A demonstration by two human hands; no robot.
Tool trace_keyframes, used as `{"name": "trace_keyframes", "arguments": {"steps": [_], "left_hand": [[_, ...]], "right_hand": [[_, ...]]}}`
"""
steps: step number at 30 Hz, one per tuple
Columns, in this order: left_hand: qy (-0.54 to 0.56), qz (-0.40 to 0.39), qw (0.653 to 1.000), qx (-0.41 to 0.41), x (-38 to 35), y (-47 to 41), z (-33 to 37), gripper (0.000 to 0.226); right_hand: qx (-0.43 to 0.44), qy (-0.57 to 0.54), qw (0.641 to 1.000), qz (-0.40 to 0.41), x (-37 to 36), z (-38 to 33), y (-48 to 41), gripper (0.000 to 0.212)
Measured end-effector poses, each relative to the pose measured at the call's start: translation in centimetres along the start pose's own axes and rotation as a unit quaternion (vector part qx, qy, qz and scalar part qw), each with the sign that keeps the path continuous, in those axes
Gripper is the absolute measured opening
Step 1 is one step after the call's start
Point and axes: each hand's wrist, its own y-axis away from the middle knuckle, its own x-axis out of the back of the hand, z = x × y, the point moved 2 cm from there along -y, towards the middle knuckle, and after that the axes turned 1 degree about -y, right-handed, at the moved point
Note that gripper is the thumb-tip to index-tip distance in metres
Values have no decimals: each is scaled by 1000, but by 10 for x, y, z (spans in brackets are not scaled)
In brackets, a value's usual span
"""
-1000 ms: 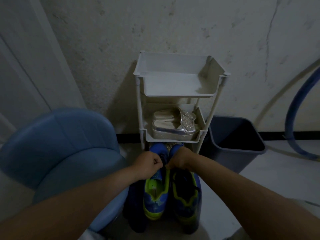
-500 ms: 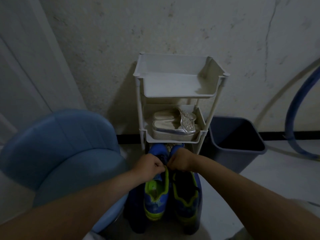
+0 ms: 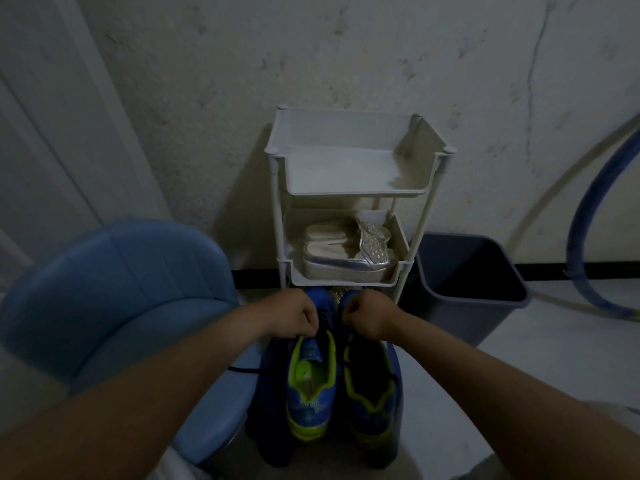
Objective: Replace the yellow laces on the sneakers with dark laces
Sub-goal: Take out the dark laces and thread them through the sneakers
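Right, left sneaker (image 3: 311,389) and right sneaker (image 3: 372,403) sat side by side on the floor (image 3: 536,358), toes tucked under the front edge of the white shelf rack (image 3: 346,188), heels toward the person, likely so the eyelets faced up within reach. Left hand (image 3: 294,317) and right hand (image 3: 367,318) were fists, fingers curled tight, each apparently clamped on an end of the dark lace (image 3: 325,315) over the left sneaker's throat, held apart to draw out slack. The lace inside the fists was too dim to confirm. No yellow lace showed. A loose dark strand (image 3: 242,370) lay across the blue stool (image 3: 114,289) edge, probably parked for the other shoe
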Motion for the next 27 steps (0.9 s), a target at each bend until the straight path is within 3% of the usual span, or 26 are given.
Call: {"name": "trace_keyframes", "arguments": {"steps": [4, 9, 11, 16, 19, 22, 24, 27], "left_hand": [[-30, -33, 999, 7, 9, 0, 2, 20], [2, 2, 1000, -22, 5, -4, 19, 27], [33, 15, 999, -32, 1, -9, 28, 18], [112, 61, 992, -4, 11, -17, 36, 23], [180, 140, 974, -8, 31, -13, 42, 26], [269, 227, 936, -14, 48, -6, 48, 22], [322, 251, 913, -20, 52, 0, 50, 18], [346, 249, 904, -25, 52, 5, 49, 20]], "right_hand": [[-13, -73, 996, 57, 8, 2, 1, 22], [-4, -159, 982, 100, 15, -1, -2, 21], [5, -235, 964, 126, 20, -6, -4, 22], [49, -374, 913, 154, 30, -16, 1, 18], [32, -356, 928, 99, 28, -17, 1, 9], [10, -257, 966, -26, 16, -17, 4, 14], [20, -239, 968, -78, 8, -16, 6, 19], [28, -239, 966, -94, 6, -17, 7, 25]]}}
